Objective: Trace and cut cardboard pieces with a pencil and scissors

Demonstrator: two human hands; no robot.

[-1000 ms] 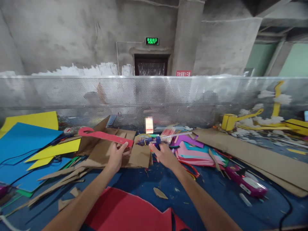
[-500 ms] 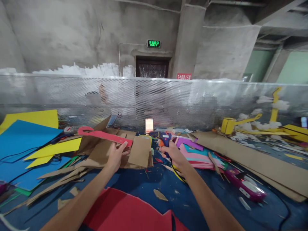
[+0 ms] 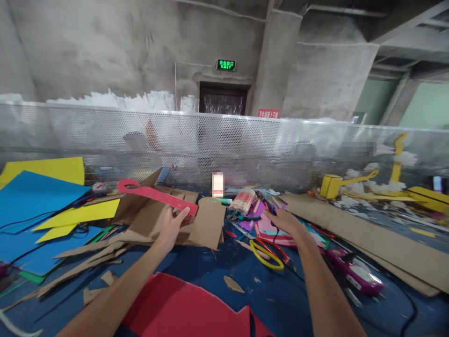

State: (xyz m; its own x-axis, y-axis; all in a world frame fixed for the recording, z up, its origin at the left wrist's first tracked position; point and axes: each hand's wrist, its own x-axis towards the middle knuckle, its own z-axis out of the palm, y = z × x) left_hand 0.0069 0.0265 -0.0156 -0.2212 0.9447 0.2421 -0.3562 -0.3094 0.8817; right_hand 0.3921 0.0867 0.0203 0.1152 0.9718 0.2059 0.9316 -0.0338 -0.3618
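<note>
My left hand pinches the broad end of a red hook-shaped cut-out, its curled tip pointing left. Against that end is a brown cardboard piece; whether the two are joined I cannot tell. My right hand is closed around a dark blue glue gun, low over the coloured sheets, its grip mostly hidden by the fingers. A black cord runs down below this hand. Yellow-handled scissors lie just in front, beside pliers and a bag of thin sticks.
A large red sheet lies nearest me. Blue sheets and cardboard strips are at left. A purple tool, long cardboard and a yellow box shape are at right. A perforated metal screen runs along the back.
My right hand has moved right with the glue gun, uncovering the scissors, pliers and bag of sticks. My left hand keeps the red cut-out, shifted slightly right.
</note>
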